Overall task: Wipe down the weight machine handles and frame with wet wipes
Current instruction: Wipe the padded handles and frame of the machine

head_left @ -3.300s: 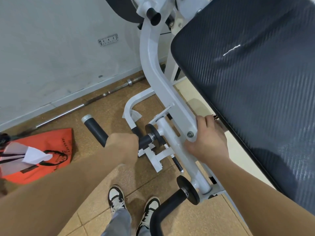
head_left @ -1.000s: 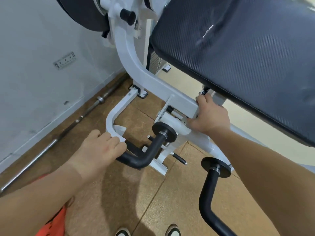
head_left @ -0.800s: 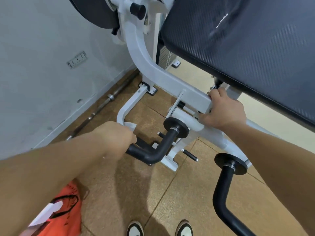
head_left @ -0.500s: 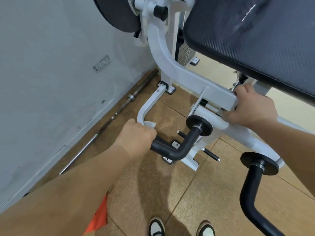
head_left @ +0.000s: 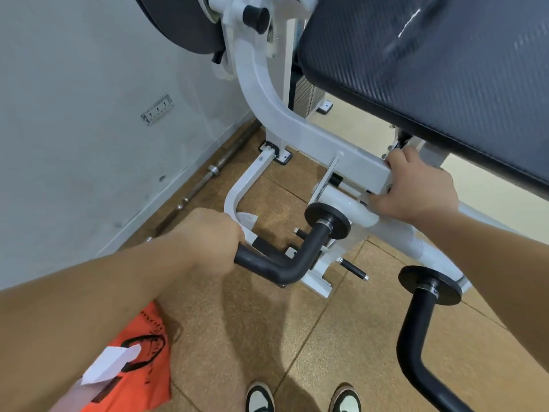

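1. Two hands are on the weight machine in the head view, one on each part of it.
2. Our left hand (head_left: 208,236) is clenched round the near end of the black handle (head_left: 285,263), left of centre. That handle bends and runs up to a black disc on the white frame (head_left: 267,93).
3. We see a white scrap (head_left: 246,218) just beyond the left knuckles, against the curved white floor tube (head_left: 234,194). It looks like a wipe, but we cannot tell whether the fingers hold it.
4. Our right hand (head_left: 416,188) grasps the end of the white frame bar (head_left: 362,171), with fingers curled over the top and the thumb beneath. It sits just under the front edge of the dark padded rest (head_left: 445,69), which fills the far right.
5. We see a second black handle (head_left: 416,337) hanging free at the near right, well apart from both hands.
6. Near left on the brown floor tiles (head_left: 267,337) lies an orange bag (head_left: 142,361) with a white sheet (head_left: 110,364) on it, partly hidden by our left forearm.
7. We see a steel barbell (head_left: 208,173) lying along the foot of the grey wall (head_left: 74,114) on the left, below a wall socket (head_left: 157,110).
8. Our two shoes, one (head_left: 260,396) left of the other (head_left: 346,396), show at the near edge.
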A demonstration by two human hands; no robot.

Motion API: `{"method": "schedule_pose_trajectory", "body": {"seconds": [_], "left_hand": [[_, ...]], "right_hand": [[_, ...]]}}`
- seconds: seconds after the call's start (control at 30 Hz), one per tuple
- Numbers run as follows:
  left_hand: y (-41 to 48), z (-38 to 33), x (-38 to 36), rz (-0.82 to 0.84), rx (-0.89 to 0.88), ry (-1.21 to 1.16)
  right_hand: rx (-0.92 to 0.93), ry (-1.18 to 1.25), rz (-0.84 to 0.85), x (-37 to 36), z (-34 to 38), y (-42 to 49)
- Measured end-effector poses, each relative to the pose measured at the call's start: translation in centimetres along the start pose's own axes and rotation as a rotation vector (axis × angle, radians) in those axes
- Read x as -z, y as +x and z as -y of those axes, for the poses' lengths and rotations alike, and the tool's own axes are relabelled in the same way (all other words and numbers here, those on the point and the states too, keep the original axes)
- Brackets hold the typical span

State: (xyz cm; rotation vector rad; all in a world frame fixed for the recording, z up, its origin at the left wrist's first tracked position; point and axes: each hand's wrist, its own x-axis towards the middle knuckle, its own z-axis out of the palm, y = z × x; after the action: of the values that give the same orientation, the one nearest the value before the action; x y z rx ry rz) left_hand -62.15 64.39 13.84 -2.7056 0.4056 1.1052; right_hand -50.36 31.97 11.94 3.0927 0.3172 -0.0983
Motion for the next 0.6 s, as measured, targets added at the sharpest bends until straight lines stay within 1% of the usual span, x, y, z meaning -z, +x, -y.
{"method": "schedule_pose_trajectory", "body": {"seconds": [0.07, 0.1, 0.13, 0.17, 0.2, 0.27, 0.33, 0.37, 0.43, 0.47, 0.53, 0.57, 0.6], "left_hand": [[-0.6, -0.8, -1.1, -0.181, -0.009, 0.117], [-0.6, -0.8, -1.3, -0.213, -0.021, 0.123], [-0.6, -0.7, -1.1, -0.187, -0.021, 0.116], [-0.3, -0.5, -0.6, -0.119, -0.012, 0.082], [0.1, -0.2, 0.1, -0.005, 0.001, 0.030], [1.8, 0.1, 1.4, 0.293, 0.033, -0.016], [3.9, -0.1, 2.1, 0.557, 0.104, -0.028], [4.7, -0.3, 2.5, 0.642, 0.138, -0.025], [5.5, -0.5, 3.0, 0.708, 0.163, 0.012], [5.2, -0.5, 3.1, 0.692, 0.152, 0.003], [4.0, -0.5, 2.7, 0.600, 0.091, -0.052], [3.2, -0.4, 2.1, 0.492, 0.053, -0.083], [2.3, -0.3, 1.2, 0.331, 0.035, -0.099]], "right_hand": [[-0.002, 0.002, 0.003, -0.1, -0.1, -0.2], [-0.001, 0.006, -0.001, -0.1, -0.1, -0.3], [-0.002, 0.009, -0.006, -0.1, -0.1, -0.3], [-0.002, 0.006, -0.011, 0.0, -0.1, -0.3], [0.000, 0.000, -0.008, 0.0, 0.0, -0.2], [-0.007, -0.004, 0.015, 0.3, 0.1, -0.1], [-0.008, -0.006, 0.030, 0.4, 0.1, -0.2], [-0.012, -0.006, 0.032, 0.4, 0.1, -0.2], [-0.018, -0.006, 0.030, 0.3, 0.0, -0.3], [-0.014, -0.006, 0.027, 0.2, 0.0, -0.2], [-0.011, -0.006, 0.017, 0.1, 0.0, 0.0], [-0.009, -0.003, 0.011, 0.0, 0.0, 0.0], [-0.005, 0.001, 0.003, 0.0, 0.0, -0.1]]}}
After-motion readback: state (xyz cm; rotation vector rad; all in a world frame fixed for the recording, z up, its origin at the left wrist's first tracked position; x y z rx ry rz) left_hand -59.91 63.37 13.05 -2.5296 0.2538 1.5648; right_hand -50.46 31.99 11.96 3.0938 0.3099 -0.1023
